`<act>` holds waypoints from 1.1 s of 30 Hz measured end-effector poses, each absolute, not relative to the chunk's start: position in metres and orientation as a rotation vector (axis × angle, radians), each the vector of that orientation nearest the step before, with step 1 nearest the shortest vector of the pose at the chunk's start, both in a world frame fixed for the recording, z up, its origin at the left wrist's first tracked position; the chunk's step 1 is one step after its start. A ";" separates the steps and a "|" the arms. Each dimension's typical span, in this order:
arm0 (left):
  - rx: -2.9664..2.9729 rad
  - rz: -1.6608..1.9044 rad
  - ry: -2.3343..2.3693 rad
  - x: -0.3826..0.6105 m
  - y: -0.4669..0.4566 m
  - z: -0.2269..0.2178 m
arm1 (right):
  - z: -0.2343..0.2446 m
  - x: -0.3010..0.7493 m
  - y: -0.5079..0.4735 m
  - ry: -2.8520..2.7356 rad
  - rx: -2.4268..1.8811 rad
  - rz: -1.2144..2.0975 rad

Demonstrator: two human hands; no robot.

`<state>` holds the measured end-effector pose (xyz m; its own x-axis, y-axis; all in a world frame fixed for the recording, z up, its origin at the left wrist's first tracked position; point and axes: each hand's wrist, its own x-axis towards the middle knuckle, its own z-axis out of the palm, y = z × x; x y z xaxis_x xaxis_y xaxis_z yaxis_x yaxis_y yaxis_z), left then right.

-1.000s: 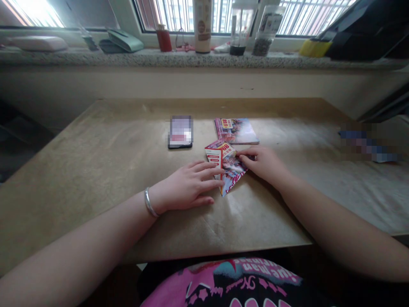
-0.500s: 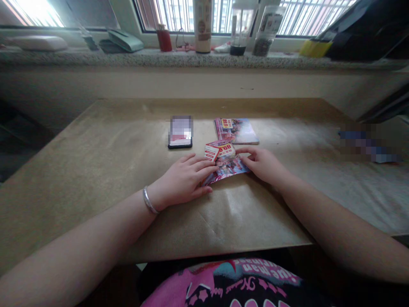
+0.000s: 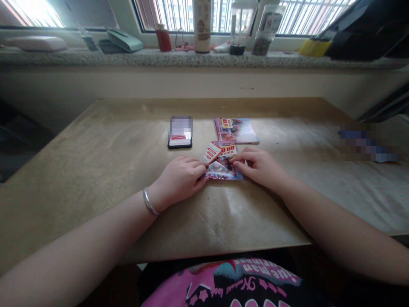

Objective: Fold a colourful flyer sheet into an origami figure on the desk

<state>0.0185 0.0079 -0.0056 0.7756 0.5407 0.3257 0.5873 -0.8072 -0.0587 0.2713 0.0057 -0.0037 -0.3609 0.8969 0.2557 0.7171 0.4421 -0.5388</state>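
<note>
A colourful printed leaflet [image 3: 225, 169] lies on the table in front of me, its upper left corner folded over so a white and red underside shows. My left hand [image 3: 181, 179], a silver bangle at its wrist, has its fingers drawn together and closed on the leaflet's left edge. At the right edge, my right hand [image 3: 260, 165] pinches the leaflet with thumb and fingertips. Just beyond it sits a stack of similar leaflets [image 3: 244, 131]. Left of that stack lies a phone [image 3: 180, 138] with a dark case, its screen partly blurred.
The tan-covered table [image 3: 96, 170] reaches back to a wall below a stone windowsill [image 3: 179, 60]. On the sill stand a red bottle [image 3: 164, 40], a tall pale bottle [image 3: 202, 30] and clear containers. A blurred item [image 3: 367, 143] lies at the table's right side.
The leaflet has turned a little and its lower edge now lies more level. My left fingers have curled in and drawn back to its edge; my right fingertips have shifted slightly left and down.
</note>
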 end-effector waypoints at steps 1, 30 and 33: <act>-2.776 -0.450 -0.877 0.019 0.007 -0.005 | -0.004 0.271 0.006 -2.177 -1.329 0.448; -2.673 -0.644 -0.816 0.009 0.019 -0.007 | -0.010 0.272 0.008 -2.635 -0.941 -0.140; -2.669 -0.618 -0.765 0.010 0.018 -0.006 | -0.006 0.271 0.005 -2.658 -0.903 -0.069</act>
